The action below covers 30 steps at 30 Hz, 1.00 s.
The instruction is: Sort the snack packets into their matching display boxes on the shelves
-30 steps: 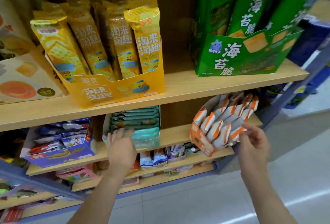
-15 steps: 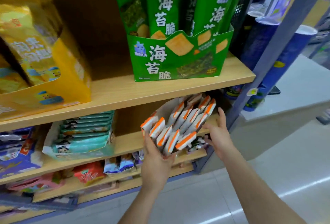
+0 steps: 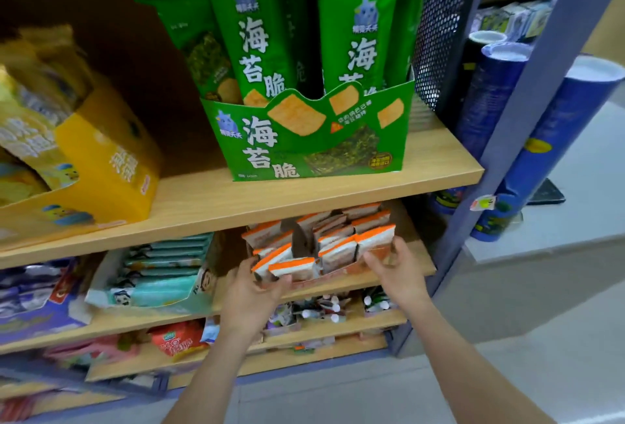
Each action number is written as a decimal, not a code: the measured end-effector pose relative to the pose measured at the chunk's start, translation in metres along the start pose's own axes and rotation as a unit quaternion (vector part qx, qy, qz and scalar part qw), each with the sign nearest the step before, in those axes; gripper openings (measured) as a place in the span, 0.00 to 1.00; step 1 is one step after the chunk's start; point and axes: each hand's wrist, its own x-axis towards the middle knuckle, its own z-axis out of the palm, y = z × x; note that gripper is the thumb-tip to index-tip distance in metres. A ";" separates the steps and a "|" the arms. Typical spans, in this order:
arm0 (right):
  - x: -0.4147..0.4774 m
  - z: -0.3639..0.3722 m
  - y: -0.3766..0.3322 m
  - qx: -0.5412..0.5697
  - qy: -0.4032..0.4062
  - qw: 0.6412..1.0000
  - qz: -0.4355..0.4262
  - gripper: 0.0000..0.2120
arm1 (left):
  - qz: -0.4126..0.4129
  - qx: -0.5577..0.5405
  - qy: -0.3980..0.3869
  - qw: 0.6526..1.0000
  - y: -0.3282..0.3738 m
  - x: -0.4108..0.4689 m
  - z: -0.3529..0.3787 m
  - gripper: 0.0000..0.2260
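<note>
An orange display box (image 3: 341, 271) full of orange-and-white snack packets (image 3: 334, 247) sits on the second shelf (image 3: 416, 264). My left hand (image 3: 252, 291) grips the box's front left corner, fingers curled under the front packets. At the front right corner my right hand (image 3: 394, 266) holds the box, thumb and fingers pinching its edge. On the shelf above stands a green seaweed-cracker box (image 3: 307, 139) with tall green packets (image 3: 257, 27). A yellow box (image 3: 101, 166) of yellow packets is at the upper left.
A teal-packet box (image 3: 152, 285) and a blue box (image 3: 33, 298) share the second shelf to the left. Lower shelves hold mixed small packets (image 3: 176, 339). A blue shelf post (image 3: 507, 119) and blue tube cans (image 3: 554, 139) stand right, with grey floor (image 3: 507, 339) beneath.
The view has swung right and closer. My left hand moved from the teal box to the orange box's left corner; the right closed on its right corner. The box now sits squarer on the shelf.
</note>
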 end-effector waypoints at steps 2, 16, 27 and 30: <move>0.000 0.006 -0.003 0.006 0.019 1.000 0.024 0.26 | -0.022 0.007 0.004 1.000 0.002 0.009 -0.002 0.35; -0.096 -0.079 -0.123 0.001 0.136 0.973 -0.189 0.21 | 0.223 0.024 0.131 0.966 0.062 -0.054 -0.090 0.20; -0.092 -0.091 -0.267 -0.161 0.188 0.938 -0.243 0.44 | 0.378 0.200 0.200 0.881 0.201 -0.019 -0.141 0.30; -0.085 -0.082 -0.276 -0.227 0.245 0.916 -0.223 0.37 | 0.403 0.192 0.182 0.876 0.202 -0.024 -0.141 0.28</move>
